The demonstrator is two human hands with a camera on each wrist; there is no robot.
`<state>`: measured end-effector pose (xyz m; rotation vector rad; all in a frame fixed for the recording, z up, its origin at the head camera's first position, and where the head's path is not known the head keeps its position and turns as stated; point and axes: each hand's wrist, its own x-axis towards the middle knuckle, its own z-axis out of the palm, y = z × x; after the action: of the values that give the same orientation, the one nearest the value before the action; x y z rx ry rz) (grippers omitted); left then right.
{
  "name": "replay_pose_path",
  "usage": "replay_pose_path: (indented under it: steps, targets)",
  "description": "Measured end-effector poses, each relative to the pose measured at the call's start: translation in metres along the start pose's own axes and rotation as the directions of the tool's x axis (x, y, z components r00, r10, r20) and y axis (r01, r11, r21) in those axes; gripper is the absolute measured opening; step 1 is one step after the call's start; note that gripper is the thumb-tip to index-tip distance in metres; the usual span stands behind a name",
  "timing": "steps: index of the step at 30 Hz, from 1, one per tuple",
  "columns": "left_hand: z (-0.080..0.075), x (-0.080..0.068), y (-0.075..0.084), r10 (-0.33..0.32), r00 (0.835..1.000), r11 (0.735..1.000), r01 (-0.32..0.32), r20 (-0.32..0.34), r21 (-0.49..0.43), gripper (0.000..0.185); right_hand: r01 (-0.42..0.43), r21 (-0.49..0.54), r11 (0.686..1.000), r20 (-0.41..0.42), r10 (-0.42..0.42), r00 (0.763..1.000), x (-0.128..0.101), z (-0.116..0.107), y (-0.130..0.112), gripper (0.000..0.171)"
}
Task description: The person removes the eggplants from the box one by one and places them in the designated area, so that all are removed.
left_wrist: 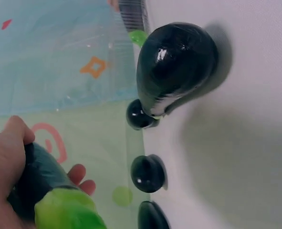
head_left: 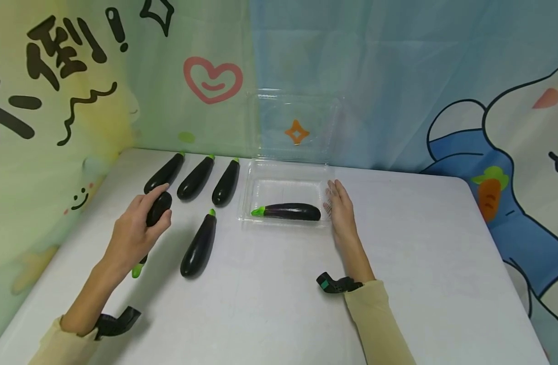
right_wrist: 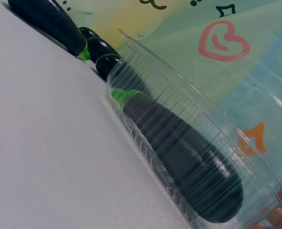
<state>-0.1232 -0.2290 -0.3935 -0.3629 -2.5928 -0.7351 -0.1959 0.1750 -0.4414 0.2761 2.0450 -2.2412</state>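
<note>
The left hand [head_left: 135, 230] is curled round a dark eggplant [head_left: 158, 209] near the left edge of the white desk [head_left: 279, 304], thumb and fingers wrapped about its body; the green stem end [head_left: 137, 271] pokes out below the wrist side of the palm. In the left wrist view the same held eggplant [left_wrist: 38, 179] shows its green cap close to the lens, with fingertips [left_wrist: 78, 174] curling round it. Whether it is lifted clear of the desk or only tipped up is hard to judge from these angles.

Just beside that hand, toward the desk's middle, lies a loose eggplant [head_left: 199, 246], stem pointing to the far edge. Along the far edge, left of centre, three more eggplants [head_left: 196, 177] lie side by side, stems toward the backdrop.

The right hand [head_left: 340, 208] lies flat with straight fingers, gripping nothing, pressed against the right wall of a clear plastic clamshell box [head_left: 285, 175] that sits at the far edge near the middle. Its lid [head_left: 297, 124] stands open against the backdrop. Inside the tray, along its near wall, rests one eggplant [head_left: 290, 211] with the green stem pointing left; the right wrist view shows this boxed eggplant [right_wrist: 179, 162] through the ribbed clear wall [right_wrist: 150, 143]
</note>
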Motion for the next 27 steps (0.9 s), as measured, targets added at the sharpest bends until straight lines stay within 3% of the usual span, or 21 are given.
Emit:
replay_pose_path:
  steps: [4, 11, 14, 21, 27]
  targets:
    - [0.000, -0.001, -0.003, -0.003, 1.000, 1.000, 0.003, 0.001, 0.028, 0.047, -0.001, 0.000, 1.000, 0.006, 0.001, 1.000, 0.000, 0.000, 0.001, 0.058]
    - [-0.002, 0.000, -0.004, -0.021, 0.998, 0.983, 0.030, -0.053, 0.179, 0.044, 0.011, 0.001, 1.000, 0.013, -0.011, 1.000, 0.000, -0.001, 0.001, 0.058]
    - [-0.003, 0.000, -0.006, -0.020, 0.997, 0.982, 0.033, -0.074, 0.186, 0.047, 0.012, 0.003, 1.000, 0.014, -0.012, 1.000, 0.001, -0.001, 0.001, 0.058]
    - [-0.005, 0.002, -0.012, 0.068, 0.986, 0.981, -0.038, -0.155, 0.188, 0.053, 0.009, -0.003, 1.000, 0.011, -0.009, 1.000, 0.001, 0.000, 0.001, 0.058]
    - [-0.005, 0.004, -0.012, 0.122, 0.965, 0.976, -0.074, -0.231, 0.206, 0.075, 0.013, 0.003, 1.000, 0.005, -0.013, 1.000, 0.001, 0.000, 0.001, 0.058]
